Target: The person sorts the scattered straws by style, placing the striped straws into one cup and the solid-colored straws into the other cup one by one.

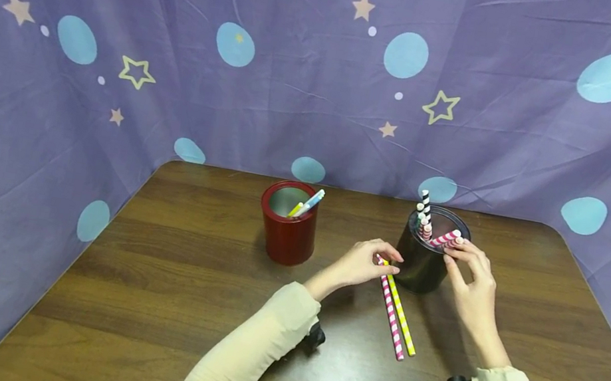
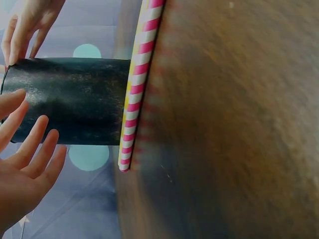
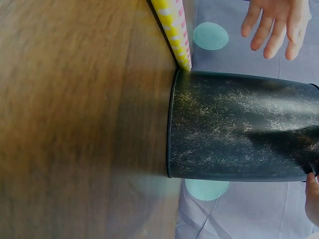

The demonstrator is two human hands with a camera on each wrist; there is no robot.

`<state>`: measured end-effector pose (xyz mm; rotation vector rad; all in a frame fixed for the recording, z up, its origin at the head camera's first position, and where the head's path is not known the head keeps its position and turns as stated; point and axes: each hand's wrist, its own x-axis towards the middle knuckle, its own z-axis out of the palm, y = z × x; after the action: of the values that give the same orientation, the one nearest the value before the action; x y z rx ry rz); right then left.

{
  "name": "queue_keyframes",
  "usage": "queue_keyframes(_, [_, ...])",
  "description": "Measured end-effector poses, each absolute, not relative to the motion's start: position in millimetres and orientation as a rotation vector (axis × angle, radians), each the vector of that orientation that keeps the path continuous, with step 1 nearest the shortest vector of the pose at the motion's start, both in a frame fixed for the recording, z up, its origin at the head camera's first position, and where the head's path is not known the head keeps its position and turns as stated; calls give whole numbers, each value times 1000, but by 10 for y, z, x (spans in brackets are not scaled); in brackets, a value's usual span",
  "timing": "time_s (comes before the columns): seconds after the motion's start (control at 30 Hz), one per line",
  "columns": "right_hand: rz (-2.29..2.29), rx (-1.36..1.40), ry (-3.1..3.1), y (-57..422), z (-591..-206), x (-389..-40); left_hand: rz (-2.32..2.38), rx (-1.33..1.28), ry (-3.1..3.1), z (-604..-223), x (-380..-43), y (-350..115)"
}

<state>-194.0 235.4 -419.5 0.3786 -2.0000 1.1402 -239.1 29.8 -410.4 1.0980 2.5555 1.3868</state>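
Observation:
A black can [image 1: 420,264] stands toward the back right, with several striped paper straws, black-and-white [image 1: 426,200] and pink-and-white [image 1: 446,238], leaning inside. At its right rim, my right hand [image 1: 473,289] pinches the edge between thumb and fingers, close beside the pink straws. My left hand [image 1: 361,262] hovers at the can's left front with fingers loosely extended and apart, as the left wrist view shows. Below that hand, a pink-and-white straw [image 1: 393,320] and a yellow-and-white straw [image 1: 403,318] lie side by side on the table, their far ends partly hidden behind its fingers.
Left of the black can stands a red can [image 1: 288,238], holding a blue-and-white straw [image 1: 311,203] and a yellow one [image 1: 295,210]. The brown wooden table [image 1: 171,303] ends at a purple patterned curtain [image 1: 294,114] along the back and sides.

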Motion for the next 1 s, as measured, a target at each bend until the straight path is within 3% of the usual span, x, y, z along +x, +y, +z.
queue_keyframes(0.43, [1150, 378, -1989, 2352, -4195, -1944, 1038, 1332, 2565, -4226, -2357, 286])
queue_keyframes(1.0, [1148, 374, -1994, 2347, -4194, -1942, 733, 1404, 2556, -4320, -2307, 301])
